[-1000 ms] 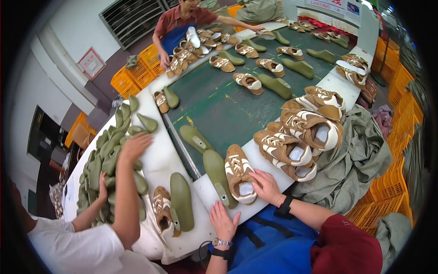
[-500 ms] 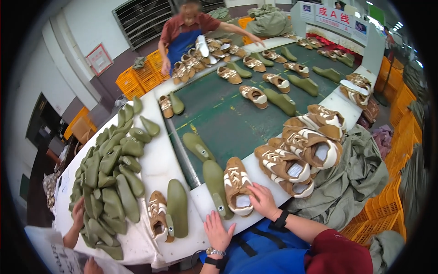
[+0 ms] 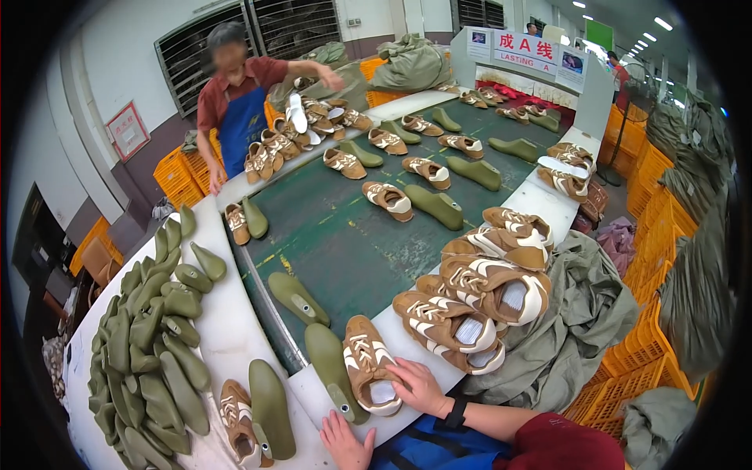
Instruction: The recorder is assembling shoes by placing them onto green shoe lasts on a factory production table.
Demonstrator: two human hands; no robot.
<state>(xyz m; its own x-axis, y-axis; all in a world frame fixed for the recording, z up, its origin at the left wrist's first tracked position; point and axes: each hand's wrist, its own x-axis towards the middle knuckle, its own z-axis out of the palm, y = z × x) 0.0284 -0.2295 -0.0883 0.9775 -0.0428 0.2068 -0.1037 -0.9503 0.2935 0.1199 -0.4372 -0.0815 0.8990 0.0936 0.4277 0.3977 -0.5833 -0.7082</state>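
The green conveyor belt [image 3: 345, 251] fills the middle, carrying pairs of a brown shoe top and a green foot-shaped mould. To its left, a big heap of green moulds [image 3: 149, 352] lies on the white table [image 3: 227, 329]; to its right, a stack of brown-and-white shoe tops [image 3: 470, 305] rests on grey-green cloth sacks [image 3: 580, 329].

At the near edge, the right hand [image 3: 419, 386] lies flat, fingers spread, over the heel of one shoe top [image 3: 370, 368], which sits on the white ledge beside a green mould [image 3: 333, 381]. The left hand [image 3: 345, 442] rests open on the ledge just below that mould, gripping nothing.

My reading is that a shoe top is being matched with its mould at the belt's edge; the next move would call for a firmer grip on the upper and keeping the pair side by side.

A person in a blue apron [image 3: 243, 125] works at the far end. The wearer's left forearm is cut off by the frame, and the thumb of the right hand is probably tucked against the heel, though it is hard to see.
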